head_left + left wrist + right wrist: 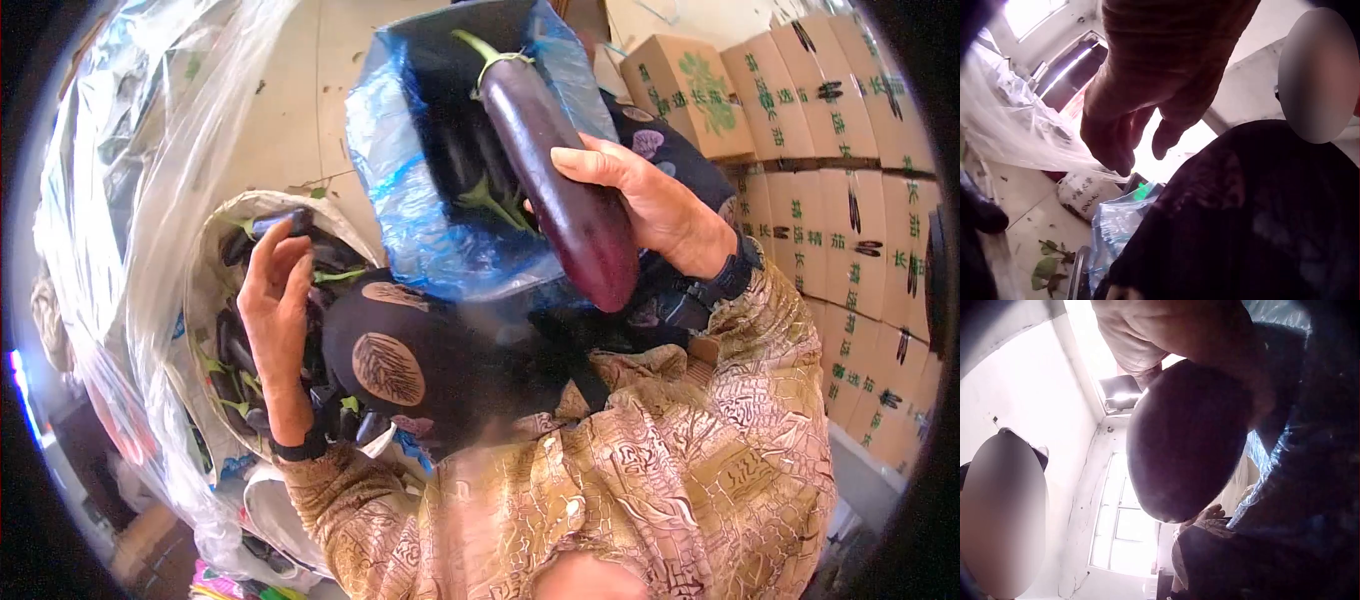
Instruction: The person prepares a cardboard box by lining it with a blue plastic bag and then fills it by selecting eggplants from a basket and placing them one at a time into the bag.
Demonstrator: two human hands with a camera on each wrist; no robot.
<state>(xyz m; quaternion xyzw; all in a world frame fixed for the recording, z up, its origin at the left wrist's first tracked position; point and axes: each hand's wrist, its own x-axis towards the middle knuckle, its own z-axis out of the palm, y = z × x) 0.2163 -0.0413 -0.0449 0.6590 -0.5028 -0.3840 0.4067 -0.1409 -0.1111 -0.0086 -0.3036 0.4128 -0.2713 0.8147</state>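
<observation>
My right hand (pixel 655 205) grips a large, glossy dark-purple eggplant (pixel 560 170), thumb across its upper side. Its green stem points up and away, and its rounded end points toward my body; that end fills the middle of the right wrist view. Beneath it stands a container lined with a blue plastic bag (pixel 400 200), with more eggplants (pixel 460 150) inside. My left hand (pixel 275 310) hovers over a white sack (pixel 207 300) of eggplants at my left, fingers loosely bent. In the left wrist view no object shows between the fingers of the left hand (pixel 1154 81).
Printed cardboard boxes (pixel 830 230) are stacked along the right side. Clear plastic sheeting (pixel 150 180) hangs down at the left. Between the sack and the blue bag, my patterned dark knee (pixel 390 350) sticks up. Leaf scraps (pixel 1047 265) lie on the tiled floor.
</observation>
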